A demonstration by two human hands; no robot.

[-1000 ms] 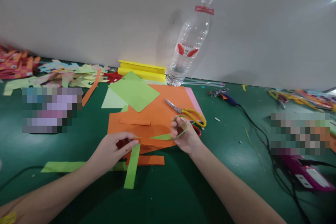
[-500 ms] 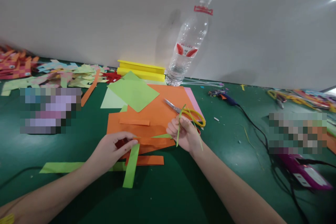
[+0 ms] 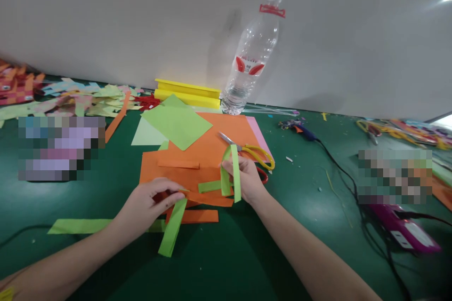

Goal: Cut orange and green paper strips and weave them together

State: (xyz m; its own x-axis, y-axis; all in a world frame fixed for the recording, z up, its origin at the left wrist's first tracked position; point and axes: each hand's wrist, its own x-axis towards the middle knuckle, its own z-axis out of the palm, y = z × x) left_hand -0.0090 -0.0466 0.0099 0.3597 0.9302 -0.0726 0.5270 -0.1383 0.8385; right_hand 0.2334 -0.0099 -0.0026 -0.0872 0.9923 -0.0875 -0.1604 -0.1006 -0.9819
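Observation:
Between thumb and fingers, my left hand [image 3: 155, 202] pinches crossed paper strips: a green strip [image 3: 172, 230] hangs down toward me and an orange strip [image 3: 212, 198] extends to the right. My right hand [image 3: 247, 176] is closed on another green paper strip [image 3: 236, 174], folded over in a loop above the fingers. Just beyond that hand lie scissors [image 3: 256, 153] with yellow handles. Beneath both hands are orange paper sheets [image 3: 151, 164], with a short orange strip [image 3: 179, 164] on top. A loose orange strip [image 3: 203, 217] and a long green strip [image 3: 81, 226] lie nearer me.
A water bottle [image 3: 250, 56] stands against the grey partition, beside yellow folded paper [image 3: 187, 96]. Green square paper [image 3: 177, 121] tops the stack. Paper scraps [image 3: 109, 99] are heaped at left. On the right lie a glue gun [image 3: 303, 130], its cable, and a purple device [image 3: 402, 228].
My right hand has turned its green strip so the flat side shows and moved slightly left. The orange strip at my left hand now sticks out to the right, apart from the right hand.

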